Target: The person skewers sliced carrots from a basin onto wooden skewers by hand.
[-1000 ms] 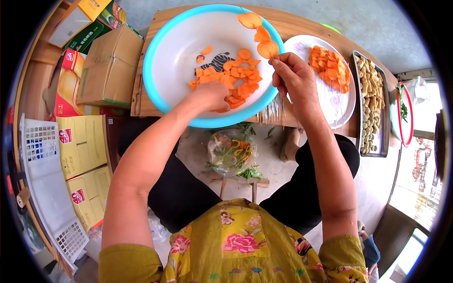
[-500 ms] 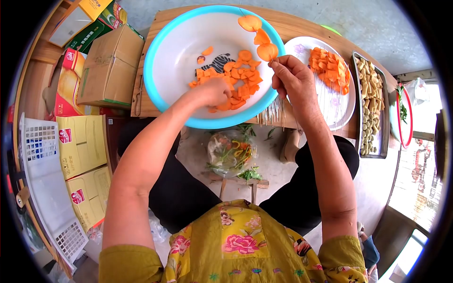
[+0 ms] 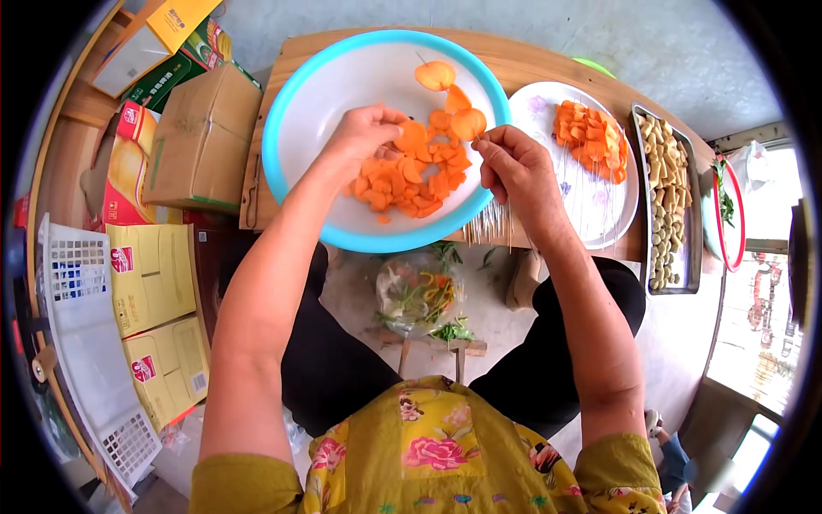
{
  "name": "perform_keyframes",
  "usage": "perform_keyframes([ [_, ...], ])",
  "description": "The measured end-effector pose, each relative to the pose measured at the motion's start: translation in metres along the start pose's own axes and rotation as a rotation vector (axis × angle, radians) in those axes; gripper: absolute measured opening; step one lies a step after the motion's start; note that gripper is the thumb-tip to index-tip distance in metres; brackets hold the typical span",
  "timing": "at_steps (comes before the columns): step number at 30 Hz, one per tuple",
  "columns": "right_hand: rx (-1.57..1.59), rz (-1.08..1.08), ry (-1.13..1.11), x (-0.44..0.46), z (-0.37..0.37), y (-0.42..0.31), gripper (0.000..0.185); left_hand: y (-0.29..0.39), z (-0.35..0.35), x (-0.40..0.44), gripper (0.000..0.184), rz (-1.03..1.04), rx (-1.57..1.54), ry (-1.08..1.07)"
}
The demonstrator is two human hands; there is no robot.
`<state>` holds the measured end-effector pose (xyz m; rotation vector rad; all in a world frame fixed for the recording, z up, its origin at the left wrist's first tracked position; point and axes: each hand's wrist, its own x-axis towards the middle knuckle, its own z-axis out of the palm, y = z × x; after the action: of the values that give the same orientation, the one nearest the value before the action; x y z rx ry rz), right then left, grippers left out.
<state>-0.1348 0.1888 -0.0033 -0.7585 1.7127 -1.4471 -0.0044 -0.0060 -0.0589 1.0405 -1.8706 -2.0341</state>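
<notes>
Holding carrot slice (image 3: 412,135), left hand (image 3: 366,135) now up from pile (image 3: 398,188).

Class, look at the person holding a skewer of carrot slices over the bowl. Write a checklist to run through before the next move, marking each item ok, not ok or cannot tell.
1. Skewer held: ok, the right hand pinches it below three threaded slices.
2. Point free: ok, it pokes out past the top slice.
3. Slice firmly gripped by the left hand: cannot tell; it is at the fingertips.
4. Loose slices available: ok, many lie in the bowl.
5. Spare skewers nearby: ok, bundled beside the bowl.
6. Space on the plate: ok, some bare surface shows.
</notes>
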Motion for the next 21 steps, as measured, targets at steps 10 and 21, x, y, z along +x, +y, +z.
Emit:
perform_keyframes([
  [10,-0.001,0.046,-0.091,0.003,0.008,0.012,0.012,0.023,-0.012,0.003,0.021,0.144,-0.245,0.152],
  [21,-0.001,0.033,-0.094,0.005,0.012,0.019,0.013,0.024,-0.001,0.003,0.027,0.038,-0.567,-0.05],
])
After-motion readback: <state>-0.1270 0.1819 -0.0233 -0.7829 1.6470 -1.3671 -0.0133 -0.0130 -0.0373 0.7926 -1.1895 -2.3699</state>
